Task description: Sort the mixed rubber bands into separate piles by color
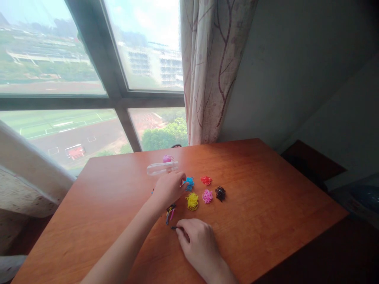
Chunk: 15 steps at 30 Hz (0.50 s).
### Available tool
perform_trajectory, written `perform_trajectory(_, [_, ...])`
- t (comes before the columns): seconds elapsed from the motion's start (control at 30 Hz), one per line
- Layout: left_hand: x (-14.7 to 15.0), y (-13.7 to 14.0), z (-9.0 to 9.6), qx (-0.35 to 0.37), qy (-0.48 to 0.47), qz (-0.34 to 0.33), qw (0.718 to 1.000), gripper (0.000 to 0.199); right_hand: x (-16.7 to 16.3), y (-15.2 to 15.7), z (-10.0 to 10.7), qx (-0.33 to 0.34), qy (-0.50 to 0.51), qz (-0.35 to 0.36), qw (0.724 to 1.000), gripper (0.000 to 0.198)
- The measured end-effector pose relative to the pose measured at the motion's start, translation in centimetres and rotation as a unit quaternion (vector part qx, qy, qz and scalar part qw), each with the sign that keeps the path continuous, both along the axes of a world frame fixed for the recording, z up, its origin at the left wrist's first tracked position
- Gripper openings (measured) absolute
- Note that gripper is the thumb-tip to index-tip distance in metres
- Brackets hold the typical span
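Note:
My left hand (171,186) reaches over the table with its fingertips pinched at the near-left side of a blue pile of small rubber bands (190,183); a bit of blue shows at the fingers. Lower down, my right hand (198,236) is closed, thumb against forefinger, on a thin black band (174,227). Around them lie separate piles of yellow bands (192,201), pink bands (207,196), red bands (206,180) and black bands (220,193). A mixed-colour cluster (169,213) lies beneath my left wrist, partly covered by it.
A clear plastic bottle-shaped container (158,168) lies behind my left hand, beside a purple object (167,158) near the window. The wooden table (266,189) has its far edge by the window and curtain (204,79); a wall rises at right.

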State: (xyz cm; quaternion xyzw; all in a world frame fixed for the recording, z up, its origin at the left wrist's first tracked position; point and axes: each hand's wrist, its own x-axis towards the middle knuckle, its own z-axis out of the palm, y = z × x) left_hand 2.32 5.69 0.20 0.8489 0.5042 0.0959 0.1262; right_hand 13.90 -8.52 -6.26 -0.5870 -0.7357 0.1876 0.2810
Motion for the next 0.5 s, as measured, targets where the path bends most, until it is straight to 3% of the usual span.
perform_trajectory(0.27, [-4.4,-3.2,0.7,-0.016,-0.043,0.016,0.999,0.019,1.0,0.2,0.2,0.003,0.100,-0.027,0.995,0.014])
perform_trajectory(0.5, [-8.4,-6.8,-1.2,-0.042,-0.097,0.037,0.994,0.026,7.5,1.7,0.4,0.061,0.100,-0.146,0.982,0.029])
